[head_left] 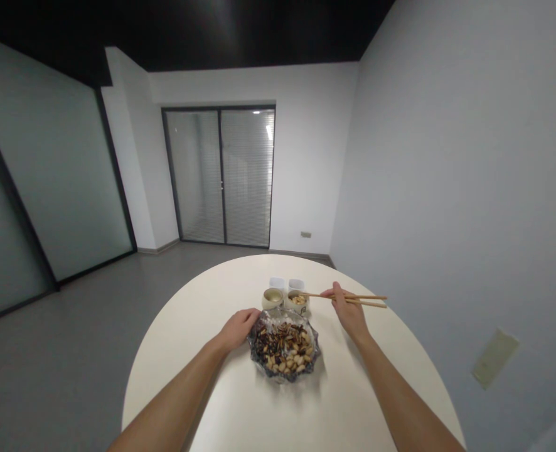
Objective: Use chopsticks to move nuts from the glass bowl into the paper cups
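Observation:
A scalloped glass bowl [317, 359] stands on the table, filled with dark seeds or dates, striped brown pieces and pale nuts. My left hand [241, 328] grips its upper left rim; the fingertips are partly hidden there. Wooden chopsticks [374, 297] are held in my right hand [345, 307], fingers closed around them, to the right of the bowl. Their tips reach left to a small cream cup [292, 308] with a dark mark and pale nuts inside. Whether the tips pinch a nut is too small to tell. Beside it is another cream cup [269, 305], with no contents visible.
Two small white dishes [277, 283] sit just behind the cups on the round cream table [197, 301]. A white wall [447, 188] runs close along the table's right side. Glass doors [221, 176] stand across the room.

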{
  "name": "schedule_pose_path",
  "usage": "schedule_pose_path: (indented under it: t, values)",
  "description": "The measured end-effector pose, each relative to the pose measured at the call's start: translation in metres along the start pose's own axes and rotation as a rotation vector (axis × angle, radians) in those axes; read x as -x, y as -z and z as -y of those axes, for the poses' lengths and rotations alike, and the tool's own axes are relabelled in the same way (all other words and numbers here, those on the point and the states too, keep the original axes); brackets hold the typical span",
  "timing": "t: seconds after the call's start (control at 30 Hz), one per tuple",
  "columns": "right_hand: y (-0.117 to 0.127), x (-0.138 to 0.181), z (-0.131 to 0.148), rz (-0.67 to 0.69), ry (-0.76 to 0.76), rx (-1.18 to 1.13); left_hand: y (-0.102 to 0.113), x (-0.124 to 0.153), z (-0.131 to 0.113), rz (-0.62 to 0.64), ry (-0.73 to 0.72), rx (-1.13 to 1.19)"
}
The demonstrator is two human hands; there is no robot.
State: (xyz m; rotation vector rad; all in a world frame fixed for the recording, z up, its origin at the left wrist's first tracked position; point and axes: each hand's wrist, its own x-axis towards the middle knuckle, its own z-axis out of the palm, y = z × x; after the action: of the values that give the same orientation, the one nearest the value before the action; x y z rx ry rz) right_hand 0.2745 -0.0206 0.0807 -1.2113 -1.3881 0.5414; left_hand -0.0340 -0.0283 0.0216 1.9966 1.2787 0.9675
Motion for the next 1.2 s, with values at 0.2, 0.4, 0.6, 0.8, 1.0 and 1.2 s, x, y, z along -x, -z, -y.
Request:
schedule_pose_path:
  t: [0.2, 0.4, 0.6, 0.8, 1.0, 1.2]
  values:
    - [0.005, 0.005, 0.013, 0.262, -0.003, -0.076, 0.000, 0.001, -0.002, -0.001, 0.010, -0.008]
    - [0.016, 0.010, 0.027, 0.364, 0.094, 0.063, 0.001, 0.001, -0.003, 0.002, 0.006, 0.001]
    - [0.022, 0.012, 0.037, 0.442, 0.158, 0.172, 0.001, 0.000, -0.001, -0.002, 0.006, -0.005]
    - [0.017, 0.015, 0.035, 0.465, 0.177, 0.188, -0.002, -0.001, 0.000, -0.008, 0.018, 0.004]
    - [0.014, 0.016, 0.036, 0.498, 0.160, 0.182, -0.003, -0.001, -0.001, -0.009, 0.019, 0.011]
    - [0.014, 0.015, 0.032, 0.486, 0.157, 0.169, -0.002, 0.000, -0.003, -0.005, 0.019, 0.007]
